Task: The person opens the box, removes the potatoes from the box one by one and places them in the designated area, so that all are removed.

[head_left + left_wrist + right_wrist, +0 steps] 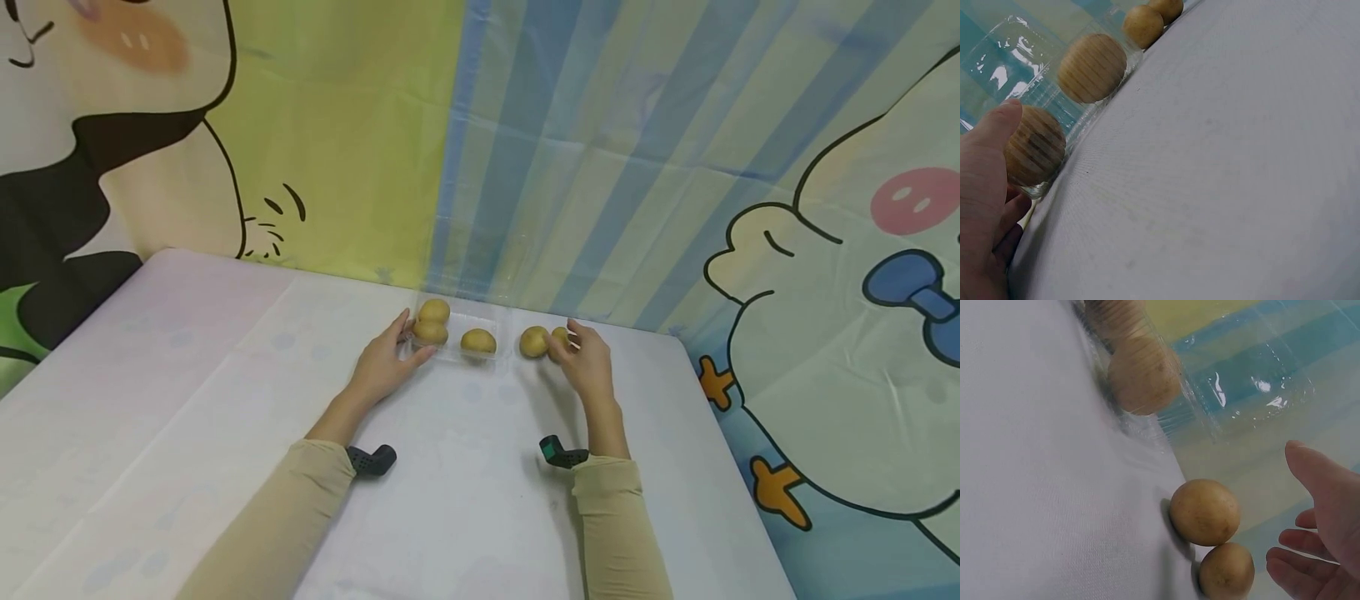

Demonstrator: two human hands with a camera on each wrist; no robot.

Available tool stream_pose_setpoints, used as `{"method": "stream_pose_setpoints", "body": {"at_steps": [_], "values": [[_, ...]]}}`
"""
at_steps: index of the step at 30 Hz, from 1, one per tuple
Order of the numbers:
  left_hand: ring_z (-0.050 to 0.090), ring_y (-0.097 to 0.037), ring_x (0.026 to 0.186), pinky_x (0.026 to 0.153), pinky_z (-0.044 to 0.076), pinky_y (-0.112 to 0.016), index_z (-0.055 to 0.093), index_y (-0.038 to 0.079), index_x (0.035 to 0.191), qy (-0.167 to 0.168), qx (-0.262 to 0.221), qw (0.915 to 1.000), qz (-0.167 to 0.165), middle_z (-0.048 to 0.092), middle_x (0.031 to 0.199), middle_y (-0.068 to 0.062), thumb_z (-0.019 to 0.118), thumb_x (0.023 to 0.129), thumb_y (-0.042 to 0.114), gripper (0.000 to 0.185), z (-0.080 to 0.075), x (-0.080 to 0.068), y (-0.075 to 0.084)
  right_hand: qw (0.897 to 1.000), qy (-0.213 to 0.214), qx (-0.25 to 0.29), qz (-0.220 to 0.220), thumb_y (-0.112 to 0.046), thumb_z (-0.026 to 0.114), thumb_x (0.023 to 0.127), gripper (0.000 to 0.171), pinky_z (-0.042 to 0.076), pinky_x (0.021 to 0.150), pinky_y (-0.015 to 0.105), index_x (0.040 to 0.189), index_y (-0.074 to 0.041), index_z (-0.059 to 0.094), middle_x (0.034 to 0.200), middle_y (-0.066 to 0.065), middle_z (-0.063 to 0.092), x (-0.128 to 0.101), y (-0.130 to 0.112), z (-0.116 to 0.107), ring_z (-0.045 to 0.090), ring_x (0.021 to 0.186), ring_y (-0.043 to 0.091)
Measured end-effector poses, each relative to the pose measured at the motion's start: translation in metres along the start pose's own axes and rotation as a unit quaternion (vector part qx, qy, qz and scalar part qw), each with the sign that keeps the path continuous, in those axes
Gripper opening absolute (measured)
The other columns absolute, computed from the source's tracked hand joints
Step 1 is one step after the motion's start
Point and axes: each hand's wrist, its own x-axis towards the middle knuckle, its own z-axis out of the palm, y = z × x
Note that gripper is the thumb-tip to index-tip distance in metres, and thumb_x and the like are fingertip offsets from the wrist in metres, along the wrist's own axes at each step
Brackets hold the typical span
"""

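A clear plastic clamshell box with its lid raised stands near the back of the table. Two potatoes touch at its left end, the rear potato and the front potato; another potato lies at its right. My left hand grips the box's left end, with the thumb on the near side and fingers lower down. Outside, right of the box, a potato touches a second potato. My right hand is beside this pair, fingers apart, holding nothing.
A white cloth covers the table. Directly behind it hangs a printed curtain with stripes and cartoon animals. Each wrist wears a black device, one at the left wrist and one at the right wrist.
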Motion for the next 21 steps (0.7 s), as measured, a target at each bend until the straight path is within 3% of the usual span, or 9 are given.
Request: {"method": "stream_pose_setpoints", "body": {"at_steps": [9,21], "values": [[0.041,-0.025,0.127,0.106,0.029,-0.047,0.013,0.022,0.146,0.001,-0.004,1.0,0.001,0.035,0.144,-0.004,0.051,0.077,0.066,0.09,0.001,0.0,-0.001,0.999,0.0,-0.016,-0.032,-0.047,0.061,0.082,0.067,0.05,0.087,0.039,0.132,-0.004,0.045,0.131,0.015,0.049,-0.003,-0.016,0.009,0.056,0.111,0.031],[0.042,-0.026,0.127,0.106,0.029,-0.047,0.013,0.02,0.146,0.001,-0.011,0.9999,0.007,0.037,0.144,-0.005,0.051,0.077,0.067,0.092,-0.001,-0.002,0.001,0.994,-0.013,-0.045,-0.095,-0.061,0.055,0.078,0.076,0.049,0.087,0.041,0.132,-0.009,0.046,0.127,0.013,0.053,-0.002,-0.046,0.027,0.057,0.108,0.028]]}}
